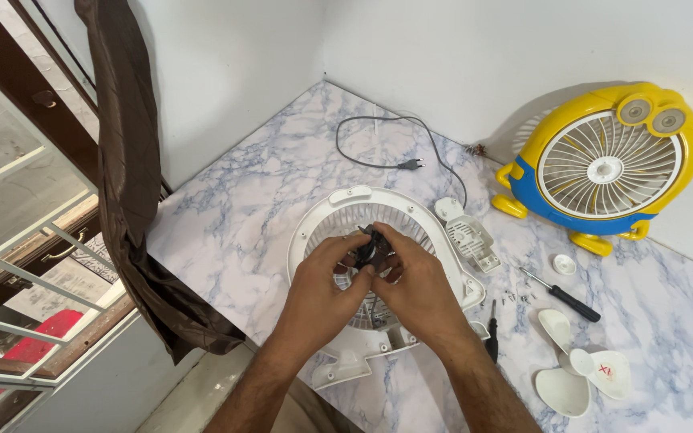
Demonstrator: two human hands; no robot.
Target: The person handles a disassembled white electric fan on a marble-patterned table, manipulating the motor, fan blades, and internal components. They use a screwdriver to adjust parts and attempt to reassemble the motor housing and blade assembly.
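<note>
White plastic lies under our hands: a round fan housing [378,210], grille-ribbed, flat on the marble-patterned table [242,216] with its foot toward us. Our left hand [318,281] and right hand [415,281] meet over its centre, fingers pinched together around a small black motor part [372,248], dark and blocky with a bit of metal showing, held just above the grille. Right of us lie a white three-blade propeller [579,373], two black-handled screwdrivers [567,298], a few screws and a small white cap [564,264]. Beyond the housing, a white bracket piece [467,232] and a grey power cord [378,143] curl toward the wall. Farthest off stands a yellow and blue fan [603,164].
</note>
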